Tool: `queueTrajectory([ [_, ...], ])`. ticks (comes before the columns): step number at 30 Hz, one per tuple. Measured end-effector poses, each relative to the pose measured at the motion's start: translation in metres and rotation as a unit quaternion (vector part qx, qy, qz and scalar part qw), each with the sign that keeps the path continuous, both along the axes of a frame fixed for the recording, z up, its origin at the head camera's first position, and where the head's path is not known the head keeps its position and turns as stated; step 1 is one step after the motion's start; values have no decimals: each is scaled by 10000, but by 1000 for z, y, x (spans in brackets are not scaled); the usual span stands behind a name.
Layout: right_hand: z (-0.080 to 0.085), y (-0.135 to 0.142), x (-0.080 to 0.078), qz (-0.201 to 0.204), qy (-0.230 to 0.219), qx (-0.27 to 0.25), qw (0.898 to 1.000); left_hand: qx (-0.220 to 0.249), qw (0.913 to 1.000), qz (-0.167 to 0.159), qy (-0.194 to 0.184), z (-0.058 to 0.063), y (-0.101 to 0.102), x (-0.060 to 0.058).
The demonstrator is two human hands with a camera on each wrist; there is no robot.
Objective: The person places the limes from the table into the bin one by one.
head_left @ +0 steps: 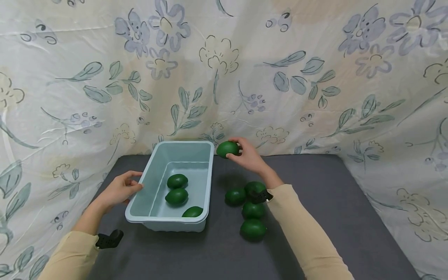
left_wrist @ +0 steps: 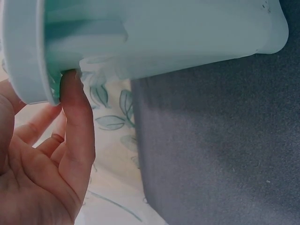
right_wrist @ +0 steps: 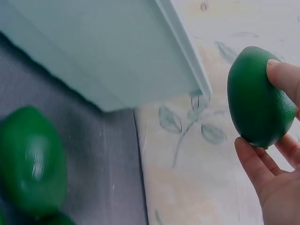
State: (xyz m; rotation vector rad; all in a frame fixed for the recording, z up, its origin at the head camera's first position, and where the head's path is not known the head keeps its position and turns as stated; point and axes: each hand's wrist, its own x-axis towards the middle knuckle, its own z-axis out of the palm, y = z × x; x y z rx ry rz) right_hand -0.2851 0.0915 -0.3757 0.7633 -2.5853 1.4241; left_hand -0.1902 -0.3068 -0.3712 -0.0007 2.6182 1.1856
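My right hand (head_left: 247,156) holds a green lime (head_left: 227,149) between thumb and fingers, raised beside the far right corner of a light blue plastic bin (head_left: 210,171). In the right wrist view, the held lime (right_wrist: 255,98) is apart from the bin's wall (right_wrist: 117,51). My left hand (head_left: 120,189) grips the bin's left rim; in the left wrist view one finger (left_wrist: 78,122) hooks under the rim (left_wrist: 28,56). Inside the bin lie two limes side by side (head_left: 176,197) and a third lime (head_left: 193,212), partly hidden by the near wall.
Several more limes (head_left: 253,229) lie grouped on the dark grey table (head_left: 315,202), right of the bin and under my right forearm. A floral curtain (head_left: 245,77) hangs behind the table and along its sides. Black bands (head_left: 110,238) sit on both wrists.
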Motion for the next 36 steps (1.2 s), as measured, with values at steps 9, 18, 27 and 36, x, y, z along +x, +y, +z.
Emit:
queueTrajectory([
  [9, 12, -32, 6, 325, 3, -132, 9994, -23, 10000, 32, -44, 0, 1, 0],
  [18, 18, -59, 11, 541, -31, -118, 9985, -37, 10000, 42, -9, -2, -1, -2],
  [27, 19, -77, 13, 779, -40, -142, 9968, -9, 10000, 26, -34, 0, 0, 0],
  [36, 18, -89, 18, 905, 32, 63, 9959, -6, 10000, 36, -10, 0, 1, 0],
])
